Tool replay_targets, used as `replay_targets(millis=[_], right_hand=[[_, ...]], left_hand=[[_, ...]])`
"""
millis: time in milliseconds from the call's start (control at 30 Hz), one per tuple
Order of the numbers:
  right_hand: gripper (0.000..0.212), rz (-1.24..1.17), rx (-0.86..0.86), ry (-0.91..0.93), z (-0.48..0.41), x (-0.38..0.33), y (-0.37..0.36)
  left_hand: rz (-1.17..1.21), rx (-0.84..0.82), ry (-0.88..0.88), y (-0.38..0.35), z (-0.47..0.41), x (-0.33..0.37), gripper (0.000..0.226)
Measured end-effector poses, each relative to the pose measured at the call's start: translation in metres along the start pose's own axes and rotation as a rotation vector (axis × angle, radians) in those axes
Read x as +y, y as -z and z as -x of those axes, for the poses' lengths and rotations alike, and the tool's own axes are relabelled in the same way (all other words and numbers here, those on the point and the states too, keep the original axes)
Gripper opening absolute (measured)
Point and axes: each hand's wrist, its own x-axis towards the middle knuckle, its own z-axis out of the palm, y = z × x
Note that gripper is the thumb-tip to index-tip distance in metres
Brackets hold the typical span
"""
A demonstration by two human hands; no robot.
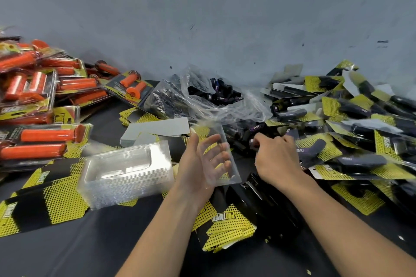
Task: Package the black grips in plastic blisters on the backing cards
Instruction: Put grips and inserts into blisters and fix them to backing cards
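My left hand [200, 164] is palm up at centre with fingers spread, supporting a single clear plastic blister [225, 157]. My right hand [275, 157] reaches into the loose black grips [243, 139] spilling from a clear plastic bag [202, 96], fingers curled around one black grip. A stack of empty clear blisters [126, 171] sits left of my left hand. Yellow-and-black backing cards [227, 222] lie scattered on the dark table below my hands.
Packaged orange grips [45, 101] are piled at the left. Packaged black grips [351, 123] are heaped at the right. Grey card backs [157, 129] lie behind the blister stack. A black stapler-like tool [265, 198] lies under my right forearm. A grey wall stands behind.
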Motion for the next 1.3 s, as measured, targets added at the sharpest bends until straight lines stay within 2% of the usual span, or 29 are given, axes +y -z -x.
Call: replay_targets(millis=[33,100,167,233,300,367,467,567,633,767,833,1000,1200,1300], right_hand=[[0.025,-0.105,0.126,-0.017,0.007,0.002,-0.001],[0.022,-0.469,0.417,-0.066,0.030,0.003,0.002],[0.025,-0.830,0.534,-0.106,0.051,-0.002,0.008],[0.023,-1.129,0.469,-0.124,0.061,-0.008,0.012],[0.025,-1.442,0.336,-0.192,0.068,-0.014,0.017],[0.027,-1.569,0.196,-0.194,0.072,-0.016,0.018],[0.027,-1.512,0.152,-0.097,0.075,-0.012,0.015],[0.009,-1.254,0.211,0.045,0.077,-0.018,0.021],[0.007,-1.133,0.273,0.088,0.080,-0.024,0.023],[0.021,-0.880,0.447,0.009,0.085,-0.028,0.026],[0.028,-0.743,0.522,0.012,0.085,-0.030,0.025],[0.033,-0.590,0.407,0.064,0.088,-0.042,0.017],[0.031,-0.351,0.433,0.019,0.087,-0.051,0.014],[0.036,-0.346,0.444,-0.008,0.088,-0.055,0.014]], left_hand=[[0.010,-0.012,0.003,0.001,0.001,-0.001,0.063],[0.018,-0.025,0.002,0.002,0.001,-0.001,0.062],[-0.009,-0.032,-0.014,0.002,0.000,-0.002,0.062],[-0.095,-0.035,-0.047,0.002,-0.002,-0.005,0.062],[-0.174,-0.050,-0.074,0.001,-0.002,-0.008,0.062],[-0.216,-0.058,-0.084,0.001,-0.002,-0.009,0.064],[-0.285,-0.090,-0.083,0.004,-0.003,-0.010,0.066],[-0.344,-0.153,-0.087,0.004,-0.001,-0.010,0.064],[-0.374,-0.183,-0.086,0.004,0.001,-0.009,0.057],[-0.354,-0.241,-0.075,0.001,0.006,-0.006,0.039],[-0.325,-0.259,-0.059,0.001,0.006,-0.006,0.037],[-0.311,-0.319,0.013,0.004,0.008,-0.003,0.037],[-0.271,-0.478,0.018,0.008,0.004,-0.004,0.049],[-0.271,-0.546,0.009,0.011,0.001,-0.005,0.056]])
